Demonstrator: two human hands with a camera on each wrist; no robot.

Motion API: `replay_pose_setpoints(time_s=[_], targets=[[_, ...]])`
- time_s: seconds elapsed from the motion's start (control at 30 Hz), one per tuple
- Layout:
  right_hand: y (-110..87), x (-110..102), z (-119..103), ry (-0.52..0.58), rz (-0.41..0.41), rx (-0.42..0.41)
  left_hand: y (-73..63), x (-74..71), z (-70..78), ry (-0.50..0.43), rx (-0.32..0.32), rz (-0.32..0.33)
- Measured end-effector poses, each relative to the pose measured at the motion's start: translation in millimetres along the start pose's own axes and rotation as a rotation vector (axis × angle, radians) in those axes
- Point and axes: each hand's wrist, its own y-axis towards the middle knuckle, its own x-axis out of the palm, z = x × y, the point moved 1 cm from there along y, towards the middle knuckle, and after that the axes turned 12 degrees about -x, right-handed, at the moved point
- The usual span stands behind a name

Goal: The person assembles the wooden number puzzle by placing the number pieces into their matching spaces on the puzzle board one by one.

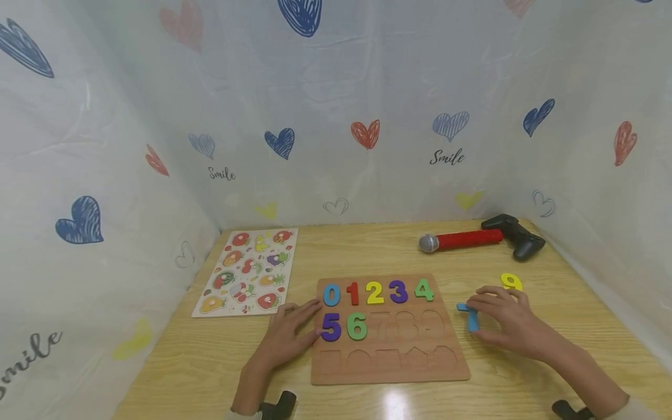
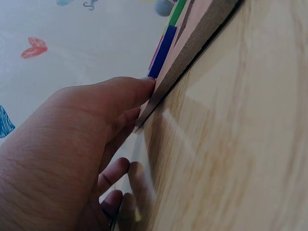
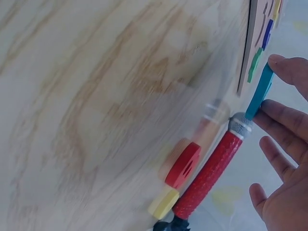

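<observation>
Pinching the blue 7 (image 1: 473, 322) between thumb and fingers of our right hand (image 1: 506, 319), we hold it just right of the wooden board (image 1: 391, 377). Our left hand (image 1: 283, 334), fingers loosely extended, touches the board's left edge. We read numerals 0 to 6 (image 1: 357, 335) there and "Smile" (image 1: 447, 157) on the heart-patterned sheet (image 1: 325, 87).

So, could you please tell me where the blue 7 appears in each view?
Head: the blue 7 is right of and below centre, held in the right hand.
Left wrist: not in it.
Right wrist: right of centre, a little above mid-height.
Shared landmark: the board, low in the head view, at the top in both wrist views.
</observation>
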Motion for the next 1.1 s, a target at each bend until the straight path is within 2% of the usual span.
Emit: replay_pose_setpoints(time_s=[0.43,0.67,0.97,1.1], targets=[[3.5,5.8,-2.7,-0.011,-0.002,-0.015,0.2,1.2,-1.6,0.004,0.005,0.004],[8.9,6.6,-6.1,0.026,-0.066,0.029,-0.2,1.3,-1.7,0.006,0.017,0.007],[13.7,9.6,-11.9,0.009,-0.010,-0.027,-0.1,-0.3,-0.6,-0.007,0.016,-0.013],[16.5,9.6,-14.5,0.008,-0.023,-0.020,0.2,0.0,-1.3,-0.001,0.011,-0.012]])
